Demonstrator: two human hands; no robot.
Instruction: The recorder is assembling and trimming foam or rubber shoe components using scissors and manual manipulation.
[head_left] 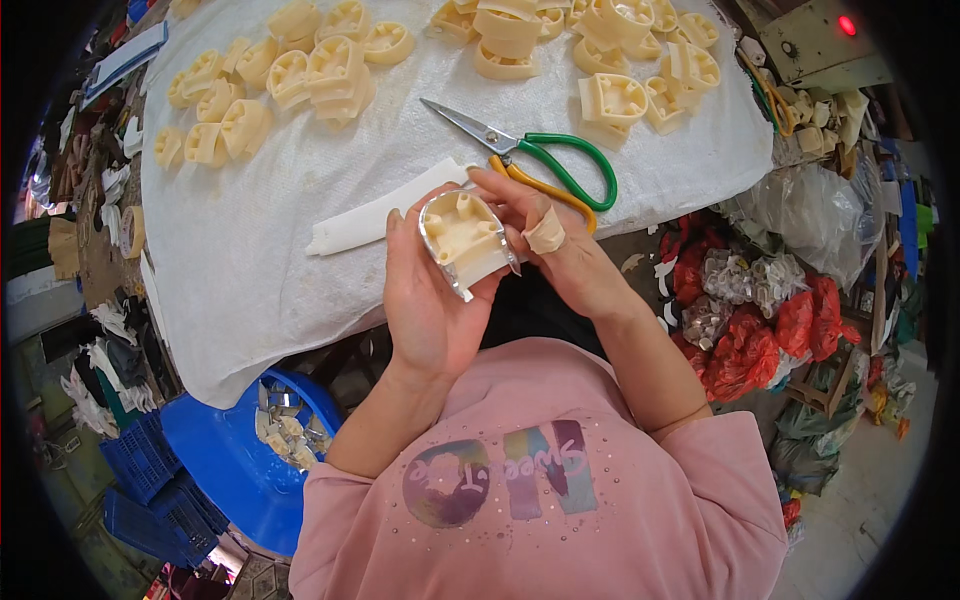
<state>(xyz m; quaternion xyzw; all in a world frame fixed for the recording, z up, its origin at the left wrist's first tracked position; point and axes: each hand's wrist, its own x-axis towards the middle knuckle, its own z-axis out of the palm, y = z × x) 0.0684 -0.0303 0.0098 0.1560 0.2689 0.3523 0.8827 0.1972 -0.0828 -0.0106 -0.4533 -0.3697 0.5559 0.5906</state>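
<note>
My left hand (431, 318) cradles a cream plastic piece (465, 237) from below and the left side. The piece is D-shaped and hollow, with small posts inside and a shiny silver band (428, 243) along its curved edge. My right hand (566, 252) grips the piece's right side, the fingertips at the silver band; one finger wears a beige wrap (545, 231). Beyond the hands lies a white strip (375, 219) on the cloth, its right end close to my fingers. Scissors (507, 141) with one green and one orange handle lie just past it, blades pointing left.
Similar cream pieces (340, 70) stand in several clusters along the far side of the white-covered table (240, 270). A blue tub (240, 455) holding silver and cream pieces is at lower left, beside blue crates (150, 470). Red plastic bags (750, 350) lie at right.
</note>
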